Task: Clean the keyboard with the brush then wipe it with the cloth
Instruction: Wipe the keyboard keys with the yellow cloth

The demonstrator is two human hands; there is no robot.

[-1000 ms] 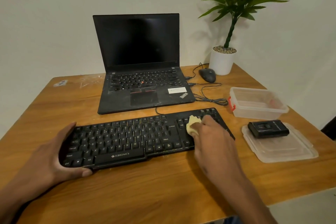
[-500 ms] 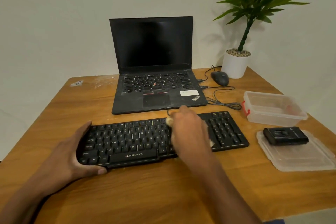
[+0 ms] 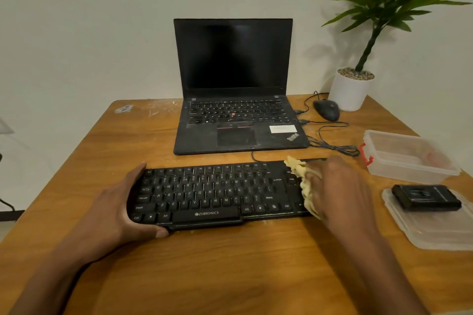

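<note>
Wooden bench carries the keyboard, w/ left hand curled round its near-left end to steady it. Right hand bunches the cloth over the right-end keys; best keep pressure light & sweep leftward across rows w/o dragging the board.

the right hand with the yellow cloth slides back from mid-keyboard to its right end.
</note>
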